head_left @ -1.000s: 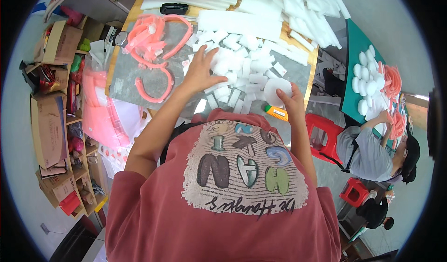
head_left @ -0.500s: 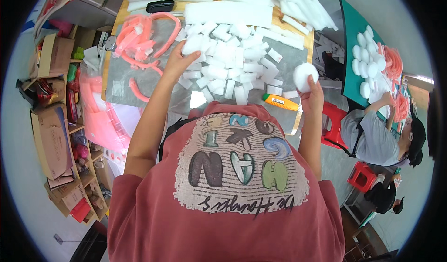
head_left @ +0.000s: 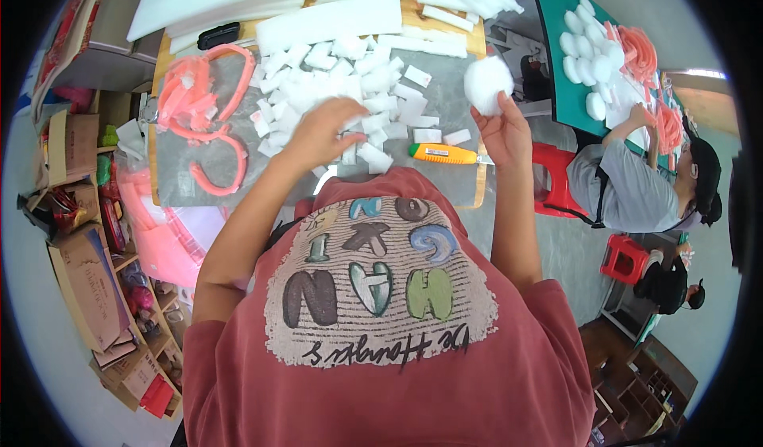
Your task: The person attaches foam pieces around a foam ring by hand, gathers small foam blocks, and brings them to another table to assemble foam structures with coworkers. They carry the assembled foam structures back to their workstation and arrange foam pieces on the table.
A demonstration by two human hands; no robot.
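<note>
Foam pieces [head_left: 350,81], white, heap across our grey cutting mat [head_left: 183,169]; our left hand [head_left: 322,133] rests loosely spread on them. Our right hand [head_left: 502,129] grips 1 white foam ball [head_left: 486,83] above the orange utility knife [head_left: 442,154].

Person, seen from above. Garment: short-sleeved T-shirt [head_left: 397,344] in faded brick red, sleeves ending above the elbows. Chest print [head_left: 373,276]: rounded pale grey-beige panel with fine horizontal lines, bearing chunky cartoon letters in brown, teal, blue-grey, green and white, with a line of dark script beneath. Forearms bare. Left hand [head_left: 322,133] and right hand [head_left: 502,129] bare; no gloves, watch or rings discernible.
</note>
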